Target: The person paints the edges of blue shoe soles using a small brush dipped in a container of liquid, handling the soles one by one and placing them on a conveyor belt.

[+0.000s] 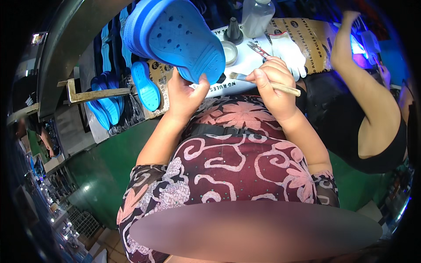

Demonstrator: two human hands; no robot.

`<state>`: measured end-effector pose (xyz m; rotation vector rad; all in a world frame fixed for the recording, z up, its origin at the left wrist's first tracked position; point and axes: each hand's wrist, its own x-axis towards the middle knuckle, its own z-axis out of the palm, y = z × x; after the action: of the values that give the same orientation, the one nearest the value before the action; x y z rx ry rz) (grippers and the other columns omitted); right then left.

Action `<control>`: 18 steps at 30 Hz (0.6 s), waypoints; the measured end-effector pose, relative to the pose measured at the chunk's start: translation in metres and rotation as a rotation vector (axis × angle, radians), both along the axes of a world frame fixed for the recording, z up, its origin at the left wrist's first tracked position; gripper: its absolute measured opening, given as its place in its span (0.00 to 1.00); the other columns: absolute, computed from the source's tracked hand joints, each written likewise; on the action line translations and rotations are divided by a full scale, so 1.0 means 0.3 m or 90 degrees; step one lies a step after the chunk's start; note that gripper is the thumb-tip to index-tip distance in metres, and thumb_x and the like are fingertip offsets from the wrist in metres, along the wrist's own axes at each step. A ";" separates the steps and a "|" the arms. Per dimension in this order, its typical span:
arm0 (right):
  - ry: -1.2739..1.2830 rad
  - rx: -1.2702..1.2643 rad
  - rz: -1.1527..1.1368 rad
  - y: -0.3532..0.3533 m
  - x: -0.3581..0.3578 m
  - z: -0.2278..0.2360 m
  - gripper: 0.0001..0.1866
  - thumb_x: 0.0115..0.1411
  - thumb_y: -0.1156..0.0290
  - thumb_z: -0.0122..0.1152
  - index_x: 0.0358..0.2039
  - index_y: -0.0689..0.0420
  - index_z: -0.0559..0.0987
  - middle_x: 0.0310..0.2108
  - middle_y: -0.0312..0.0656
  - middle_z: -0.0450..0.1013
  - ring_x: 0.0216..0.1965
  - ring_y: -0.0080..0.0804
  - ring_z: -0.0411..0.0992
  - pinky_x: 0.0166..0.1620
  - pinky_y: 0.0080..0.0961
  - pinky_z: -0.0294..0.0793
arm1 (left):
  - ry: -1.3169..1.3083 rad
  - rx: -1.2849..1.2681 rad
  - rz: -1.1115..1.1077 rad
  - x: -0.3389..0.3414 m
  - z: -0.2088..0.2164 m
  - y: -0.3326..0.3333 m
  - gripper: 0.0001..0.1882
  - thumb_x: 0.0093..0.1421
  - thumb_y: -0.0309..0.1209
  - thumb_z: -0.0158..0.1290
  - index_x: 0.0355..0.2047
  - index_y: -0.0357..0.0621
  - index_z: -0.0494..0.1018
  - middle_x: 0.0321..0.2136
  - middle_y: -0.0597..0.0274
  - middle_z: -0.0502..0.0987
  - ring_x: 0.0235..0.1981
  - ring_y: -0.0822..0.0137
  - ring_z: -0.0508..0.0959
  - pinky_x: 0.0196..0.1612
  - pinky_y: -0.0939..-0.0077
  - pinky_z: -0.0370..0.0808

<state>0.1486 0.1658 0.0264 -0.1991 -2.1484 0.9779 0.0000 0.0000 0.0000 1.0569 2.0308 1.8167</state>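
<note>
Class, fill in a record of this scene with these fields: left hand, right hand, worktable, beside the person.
Left hand: grips a blue clog
Right hand: holds a brush, bristles toward the clog
Worktable: round dish, dark bottle, clear bottle, white glove
Beside the person: on the right, a co-worker's bare arm

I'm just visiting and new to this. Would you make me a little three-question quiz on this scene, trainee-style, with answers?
1. What bristled tool do the right fingers hold?
2. True or false: in the picture, the white glove lies to the right of the round dish.
3. What do the left fingers hold? a) dark bottle b) blue clog c) clear container

Key: 1. A brush. 2. True. 3. b.
</note>
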 end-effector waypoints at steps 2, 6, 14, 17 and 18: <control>0.003 -0.025 0.016 -0.003 0.005 0.013 0.12 0.56 0.70 0.56 0.17 0.57 0.77 0.17 0.39 0.71 0.22 0.36 0.67 0.35 0.29 0.64 | 0.012 -0.006 -0.003 0.005 -0.007 -0.003 0.22 0.50 0.22 0.55 0.46 0.32 0.64 0.32 0.54 0.78 0.33 0.70 0.78 0.38 0.77 0.75; 0.022 0.001 0.060 -0.023 -0.030 0.008 0.11 0.55 0.71 0.56 0.17 0.58 0.77 0.17 0.39 0.72 0.22 0.35 0.67 0.36 0.28 0.64 | 0.006 -0.036 -0.004 -0.011 0.010 -0.012 0.22 0.49 0.22 0.54 0.46 0.32 0.64 0.32 0.54 0.77 0.33 0.70 0.78 0.37 0.77 0.75; 0.005 -0.040 0.023 -0.006 0.012 -0.004 0.11 0.55 0.70 0.57 0.17 0.57 0.78 0.17 0.39 0.72 0.22 0.36 0.68 0.37 0.30 0.64 | -0.048 -0.013 0.024 0.022 0.006 -0.008 0.20 0.49 0.23 0.54 0.44 0.31 0.65 0.31 0.55 0.78 0.32 0.71 0.78 0.37 0.77 0.75; 0.018 -0.019 0.056 -0.015 0.010 0.005 0.11 0.55 0.69 0.57 0.18 0.57 0.78 0.18 0.38 0.72 0.23 0.36 0.69 0.39 0.30 0.65 | -0.028 -0.031 0.020 0.024 -0.005 -0.009 0.21 0.49 0.22 0.54 0.44 0.31 0.65 0.31 0.55 0.77 0.32 0.71 0.78 0.37 0.78 0.74; 0.017 0.004 0.072 -0.014 0.007 0.006 0.11 0.55 0.69 0.58 0.18 0.57 0.78 0.18 0.38 0.72 0.23 0.36 0.69 0.39 0.31 0.66 | -0.009 -0.024 0.008 0.024 -0.010 -0.009 0.21 0.49 0.22 0.54 0.44 0.31 0.65 0.30 0.55 0.77 0.32 0.71 0.78 0.37 0.78 0.74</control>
<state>0.1507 0.1615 0.0283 -0.0616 -2.1573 1.0322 0.0073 -0.0028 -0.0029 1.0199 2.0596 1.7787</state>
